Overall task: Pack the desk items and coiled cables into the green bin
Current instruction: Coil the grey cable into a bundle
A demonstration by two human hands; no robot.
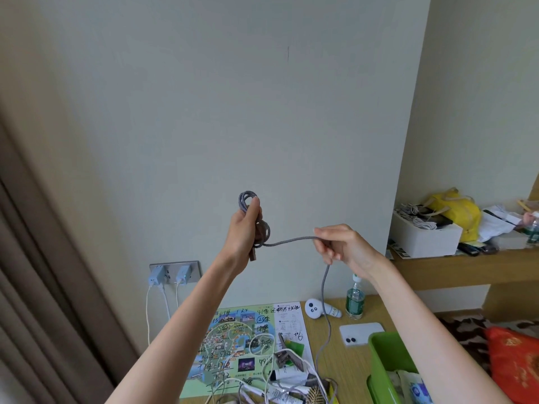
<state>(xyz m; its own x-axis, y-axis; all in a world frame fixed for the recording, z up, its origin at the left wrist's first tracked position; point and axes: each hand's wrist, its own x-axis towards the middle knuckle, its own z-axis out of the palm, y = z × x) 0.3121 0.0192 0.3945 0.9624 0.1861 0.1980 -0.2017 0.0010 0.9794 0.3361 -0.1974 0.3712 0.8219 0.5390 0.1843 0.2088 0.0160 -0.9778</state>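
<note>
My left hand point(244, 228) is raised in front of the wall and grips a coil of grey braided cable point(251, 211). From the coil the cable runs right to my right hand point(339, 243), which pinches it; the free end hangs down toward the desk. The green bin point(385, 360) stands at the lower right on the wooden desk point(344, 365), with some packets inside. A pile of white cables, tubes and a brush point(285, 380) lies on the desk below my hands.
A colourful map sheet point(233, 345) lies on the desk. Behind the bin are a white phone point(361, 333), a white controller point(319, 309) and a green bottle point(355, 301). Two chargers point(169, 277) sit in the wall socket. A shelf at right holds a white box point(423, 234) and a yellow bag point(458, 211).
</note>
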